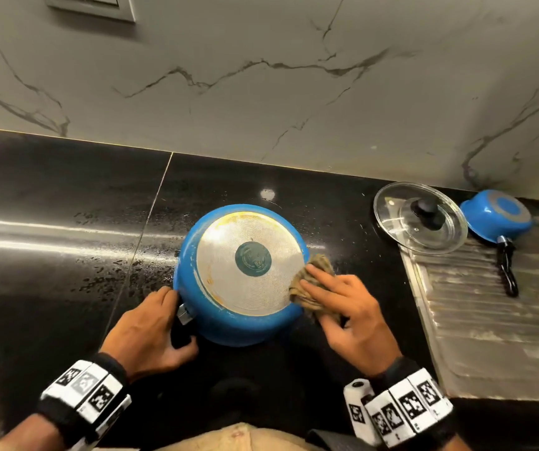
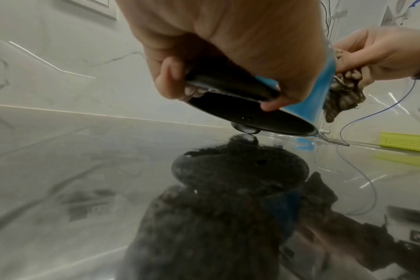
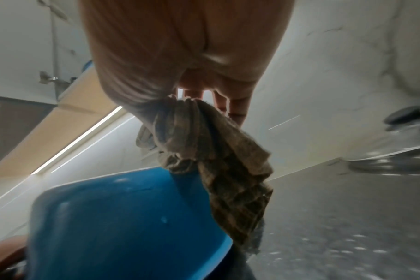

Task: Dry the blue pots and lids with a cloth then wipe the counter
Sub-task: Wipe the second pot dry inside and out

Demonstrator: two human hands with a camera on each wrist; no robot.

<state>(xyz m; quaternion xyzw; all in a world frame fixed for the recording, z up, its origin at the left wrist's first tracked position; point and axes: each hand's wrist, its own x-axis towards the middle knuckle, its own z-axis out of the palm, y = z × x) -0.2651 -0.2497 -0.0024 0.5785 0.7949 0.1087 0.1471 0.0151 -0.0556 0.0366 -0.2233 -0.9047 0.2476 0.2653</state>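
A large blue pot (image 1: 248, 281) is upside down and tilted just above the black counter (image 1: 66, 239), silver base facing up. My left hand (image 1: 154, 323) grips its black handle (image 1: 182, 333) on the left; the left wrist view shows the fingers of that left hand (image 2: 228, 56) curled round the handle (image 2: 228, 83). My right hand (image 1: 346, 307) holds a bunched brown cloth (image 1: 313, 275) against the pot's right edge. In the right wrist view the cloth (image 3: 216, 151) hangs from the right hand (image 3: 180, 47) over the pot's blue wall (image 3: 120, 217).
A glass lid (image 1: 421, 216) with a black knob lies at the back right. Beside it a small blue pot (image 1: 496, 213) rests upside down on the steel drainboard (image 1: 489, 320). Water drops speckle the counter around the large pot. A marble wall runs behind.
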